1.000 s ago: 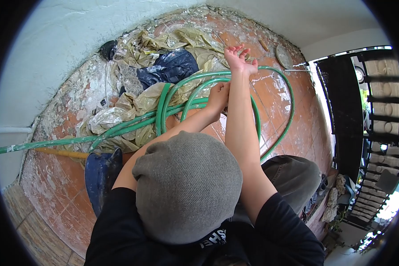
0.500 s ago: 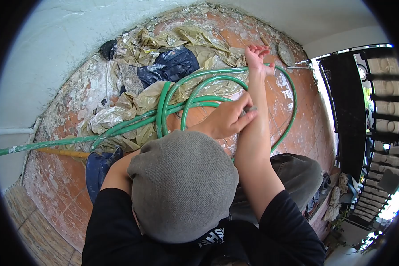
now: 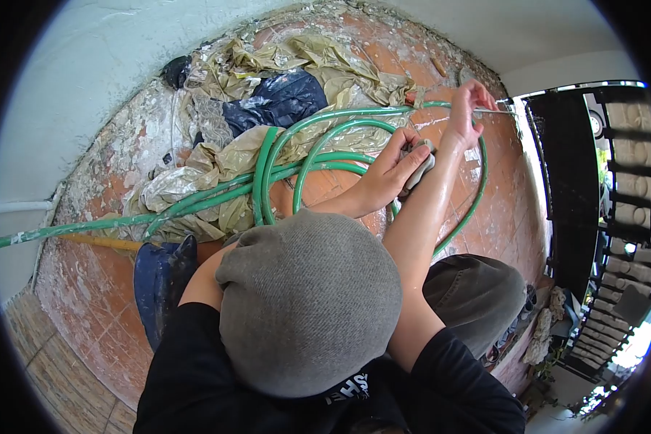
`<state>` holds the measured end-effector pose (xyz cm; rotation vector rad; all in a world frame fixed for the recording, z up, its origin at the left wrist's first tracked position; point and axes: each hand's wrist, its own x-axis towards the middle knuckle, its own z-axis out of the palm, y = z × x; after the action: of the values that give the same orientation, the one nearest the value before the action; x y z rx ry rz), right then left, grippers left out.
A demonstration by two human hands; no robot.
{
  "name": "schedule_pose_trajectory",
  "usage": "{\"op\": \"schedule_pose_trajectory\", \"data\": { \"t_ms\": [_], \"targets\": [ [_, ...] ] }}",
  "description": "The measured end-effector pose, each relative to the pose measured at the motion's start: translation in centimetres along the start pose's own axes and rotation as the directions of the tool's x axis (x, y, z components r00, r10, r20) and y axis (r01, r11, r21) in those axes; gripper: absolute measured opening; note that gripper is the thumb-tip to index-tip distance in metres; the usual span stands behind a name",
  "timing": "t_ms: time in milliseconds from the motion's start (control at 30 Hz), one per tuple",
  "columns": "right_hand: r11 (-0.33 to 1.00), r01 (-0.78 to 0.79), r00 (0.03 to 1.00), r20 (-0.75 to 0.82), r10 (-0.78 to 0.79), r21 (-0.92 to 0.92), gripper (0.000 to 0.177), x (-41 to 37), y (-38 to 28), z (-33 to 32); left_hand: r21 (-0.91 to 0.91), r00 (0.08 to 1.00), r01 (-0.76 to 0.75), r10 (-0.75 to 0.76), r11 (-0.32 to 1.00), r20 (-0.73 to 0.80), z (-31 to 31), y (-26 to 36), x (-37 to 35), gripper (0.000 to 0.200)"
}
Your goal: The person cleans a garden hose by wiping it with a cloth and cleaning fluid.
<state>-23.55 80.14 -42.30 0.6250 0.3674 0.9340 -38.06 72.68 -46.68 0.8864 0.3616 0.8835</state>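
Observation:
My left hand [image 3: 396, 171] reaches across from the left, its fingers closed on a small grey cloth [image 3: 421, 165]. The cloth lies against the inner side of my right forearm [image 3: 430, 202], below the wrist, and is partly covered by the fingers. The skin of that forearm looks wet. Raised and bent at the wrist, my right hand [image 3: 470, 112] has its fingers loosely curled and apart, with nothing in it. Beneath both arms, a green hose [image 3: 318, 113] lies in loops on the tiled floor.
Crumpled tan sheeting [image 3: 333, 58] and a dark blue cloth [image 3: 282, 101] lie beyond the hose. A yellow pole [image 3: 101, 241] is at the left by the wall [image 3: 87, 94]. Dark railings [image 3: 564, 181] stand on the right. A grey cap [image 3: 307, 304] fills the lower middle.
My right hand has moved to the right and its wrist has bent. My left hand has slid up the forearm towards the wrist, and more of the grey cloth shows.

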Motion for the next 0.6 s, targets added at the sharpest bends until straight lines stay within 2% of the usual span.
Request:
{"op": "schedule_pose_trajectory", "data": {
  "t_ms": [67, 100, 133, 200, 233, 267, 300, 333, 367, 400, 467, 500, 533, 600],
  "targets": [
    [0.997, 0.034, 0.993, -0.109, -0.042, -0.076, 0.05, 0.4, -0.3, -1.6, 0.006, 0.989, 0.068, -0.068, 0.998, 0.129, -0.9, 0.8, -1.0, 0.024],
    [0.987, 0.016, 0.997, -0.07, -0.028, -0.16, 0.043, 0.5, -0.6, -2.4, 0.011, 0.989, 0.069, -0.07, 0.998, 0.129, -1.5, 1.0, -1.1, 0.024],
    [0.988, 0.014, 0.997, -0.072, -0.026, -0.156, 0.043, 0.5, -1.2, -2.9, 0.047, 0.985, 0.092, -0.097, 0.995, 0.143, -2.1, 1.3, -1.0, 0.026],
    [0.827, -0.224, 0.971, -0.192, 0.144, -0.515, 0.036, 0.9, -2.1, -3.5, 0.087, 0.981, 0.109, -0.121, 0.99, 0.154, -3.3, 2.0, -0.7, 0.029],
    [0.656, -0.294, 0.955, -0.193, 0.224, -0.695, 0.027, 0.4, -2.2, -3.9, -0.122, 0.976, 0.213, -0.217, 0.969, -0.016, -4.0, 2.6, -0.4, 0.029],
    [0.662, -0.295, 0.955, -0.188, 0.23, -0.689, 0.027, -0.4, -1.8, -4.1, -0.339, 0.928, 0.265, -0.334, 0.903, -0.164, -4.7, 3.2, -0.1, 0.029],
    [0.247, -0.29, 0.945, -0.236, 0.226, -0.925, 0.027, -1.2, -1.4, -4.5, -0.33, 0.93, 0.26, -0.328, 0.907, -0.167, -5.8, 3.1, 0.4, 0.029],
    [-0.227, -0.229, 0.94, -0.275, 0.202, -0.947, 0.028, -2.2, -0.8, -4.9, -0.373, 0.915, 0.213, -0.319, 0.903, -0.248, -7.1, 2.5, 1.0, 0.031],
    [-0.349, -0.21, 0.928, -0.299, 0.225, -0.913, 0.032, -3.5, 0.0, -5.6, -0.411, 0.892, 0.163, -0.312, 0.897, -0.327, -8.1, 2.3, 1.5, 0.033],
    [-0.462, -0.181, 0.915, -0.321, 0.244, -0.868, 0.037, -4.8, 0.8, -6.4, -0.397, 0.894, 0.161, -0.304, 0.904, -0.33, -8.9, 2.2, 2.0, 0.033],
    [-0.585, -0.165, 0.859, -0.407, 0.311, -0.794, 0.047, -6.9, 1.7, -7.3, -0.419, 0.885, 0.151, -0.312, 0.895, -0.346, -9.8, 2.9, 2.7, 0.036],
    [-0.64, -0.085, 0.842, -0.398, 0.364, -0.764, 0.051, -7.8, 1.9, -7.7, -0.303, 0.844, 0.132, -0.268, 0.944, -0.465, -9.8, 3.3, 3.2, 0.038],
    [-0.686, -0.001, 0.824, -0.39, 0.412, -0.727, 0.055, -8.2, 2.0, -8.1, -0.286, 0.847, 0.14, -0.264, 0.948, -0.461, -10.0, 4.1, 3.4, 0.038],
    [-0.68, 0.058, 0.852, -0.318, 0.415, -0.731, 0.055, -7.7, 1.1, -9.2, -0.059, 0.883, 0.25, -0.253, 0.966, -0.396, -10.6, 5.5, 3.8, 0.04]
  ]
}}
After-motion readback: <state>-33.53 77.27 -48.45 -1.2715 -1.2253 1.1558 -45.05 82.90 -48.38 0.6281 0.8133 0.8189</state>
